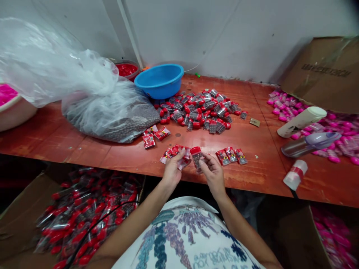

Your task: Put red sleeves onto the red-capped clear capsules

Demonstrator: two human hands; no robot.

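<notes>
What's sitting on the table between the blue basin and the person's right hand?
The head view shows a heap of small red-capped containers between the blue basin and the right hand, then a bare strip of red tabletop.

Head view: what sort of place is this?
Probably a small packing workshop: a heap of red-capped containers on a long red table, a cardboard box of more below, and a big knotted plastic bag beside the heap.
</notes>
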